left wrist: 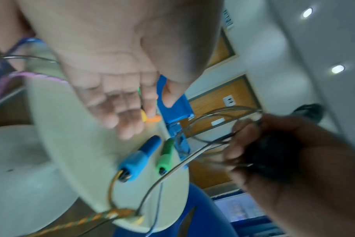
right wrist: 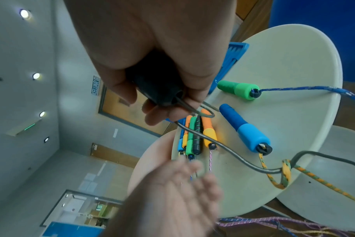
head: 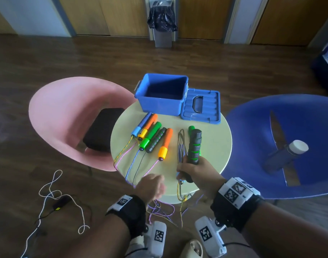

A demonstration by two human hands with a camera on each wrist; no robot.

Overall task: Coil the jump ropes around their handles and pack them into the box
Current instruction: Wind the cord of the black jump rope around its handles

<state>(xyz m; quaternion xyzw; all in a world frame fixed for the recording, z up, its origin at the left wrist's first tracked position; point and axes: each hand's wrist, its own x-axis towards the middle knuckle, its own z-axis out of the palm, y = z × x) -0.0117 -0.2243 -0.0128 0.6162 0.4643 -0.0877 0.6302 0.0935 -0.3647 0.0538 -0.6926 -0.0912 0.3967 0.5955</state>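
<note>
while the blue box (head: 162, 94) sits empty, the right hand (head: 194, 170) grips a black handle (head: 194, 146); the left hand (head: 152, 185) hangs relaxed.

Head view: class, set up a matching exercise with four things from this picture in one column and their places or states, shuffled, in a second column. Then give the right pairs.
Things
1. blue box
2. box lid
3. black handle with green rings
4. left hand

Places or states
A. gripped in the right hand, loops of grey cord beside it
B. flat on the table, right of the box
C. fingers relaxed, holding nothing
D. open, nothing inside, at the table's far edge

Pairs: 1-D, 2-B, 3-A, 4-C
</note>
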